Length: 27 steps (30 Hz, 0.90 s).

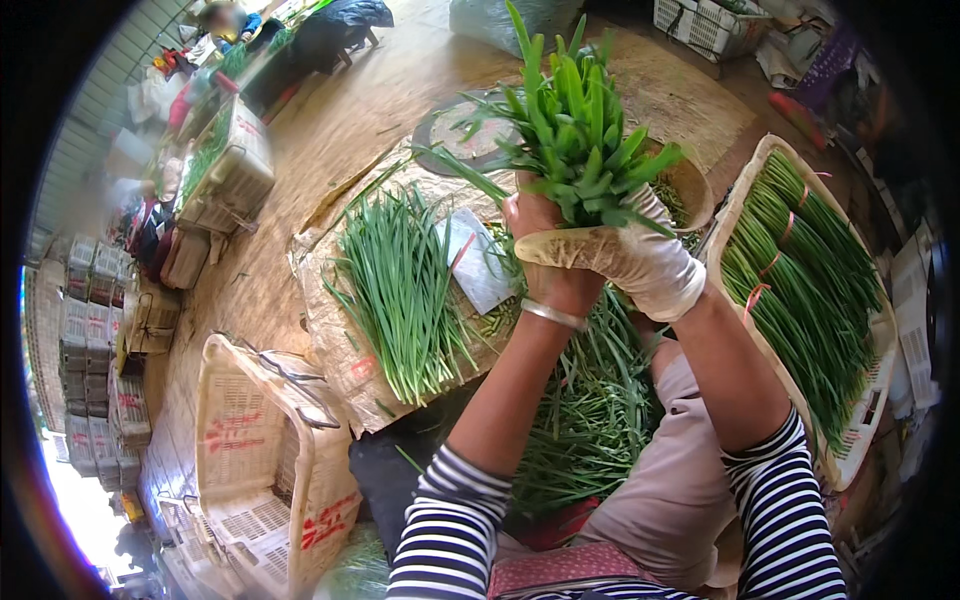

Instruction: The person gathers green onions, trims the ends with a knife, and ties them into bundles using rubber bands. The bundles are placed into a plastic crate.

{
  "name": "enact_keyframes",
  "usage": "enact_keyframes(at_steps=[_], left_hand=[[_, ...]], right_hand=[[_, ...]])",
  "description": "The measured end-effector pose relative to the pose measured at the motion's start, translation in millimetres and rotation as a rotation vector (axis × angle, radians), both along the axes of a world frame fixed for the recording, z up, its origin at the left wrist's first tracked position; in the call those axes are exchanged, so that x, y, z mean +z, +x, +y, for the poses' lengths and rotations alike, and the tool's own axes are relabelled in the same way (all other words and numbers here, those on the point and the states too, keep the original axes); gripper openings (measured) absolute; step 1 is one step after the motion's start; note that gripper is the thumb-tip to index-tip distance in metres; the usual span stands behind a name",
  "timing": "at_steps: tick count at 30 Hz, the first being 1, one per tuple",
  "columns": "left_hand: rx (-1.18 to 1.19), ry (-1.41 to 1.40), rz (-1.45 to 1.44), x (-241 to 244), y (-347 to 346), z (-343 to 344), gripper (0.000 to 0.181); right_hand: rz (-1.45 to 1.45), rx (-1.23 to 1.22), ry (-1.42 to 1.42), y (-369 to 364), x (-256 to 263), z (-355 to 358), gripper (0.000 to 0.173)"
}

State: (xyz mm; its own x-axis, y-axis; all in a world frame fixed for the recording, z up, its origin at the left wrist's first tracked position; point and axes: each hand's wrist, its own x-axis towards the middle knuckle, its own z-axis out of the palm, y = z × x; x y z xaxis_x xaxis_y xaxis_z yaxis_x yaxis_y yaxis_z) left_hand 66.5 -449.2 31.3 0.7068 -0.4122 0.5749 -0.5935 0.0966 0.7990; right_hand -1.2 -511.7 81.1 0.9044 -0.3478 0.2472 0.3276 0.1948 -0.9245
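Up in front of me is a bunch of green garlic chives (577, 135), its flat leaf ends toward the camera. My bare left hand (536, 214), with a bracelet at the wrist, grips the bunch from the left, partly covered by leaves. My right hand (637, 259), in a stained white glove, closes around it from the right, its thumb crossing over my left hand. Below and to the left, a loose pile of chives (405, 292) lies on a woven sack (322, 300). Beside that pile is a pale flat sheet (472, 259) with a pink tie on it.
At right, a crate (855, 457) holds chive bundles (802, 277) bound with pink ties. An empty-looking plastic crate (247, 442) stands at lower left. Loose leaves (592, 405) cover my lap area. A round board (465, 135) and a bowl (697, 195) sit beyond. Another person (225, 22) is far left.
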Motion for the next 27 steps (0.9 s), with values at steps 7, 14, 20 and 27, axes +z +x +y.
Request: enact_keyframes(at_steps=[7, 14, 20, 27], left_hand=[[0.144, -0.317, 0.328, -14, 44, -4, 0.028], [0.279, -0.630, 0.368, 45, 15, 32, 0.034], [0.444, -0.636, 0.391, 71, -6, 116, 0.022], [0.567, -0.800, 0.699, 33, 0, 284, 0.014]], right_hand=[[0.076, -0.186, -0.439, 9, -23, -38, 0.113], [0.550, -0.166, -0.644, 11, -77, 0, 0.122], [0.552, 0.160, -0.135, 3, -112, 69, 0.039], [0.647, 0.398, -0.927, -83, -63, 155, 0.041]])
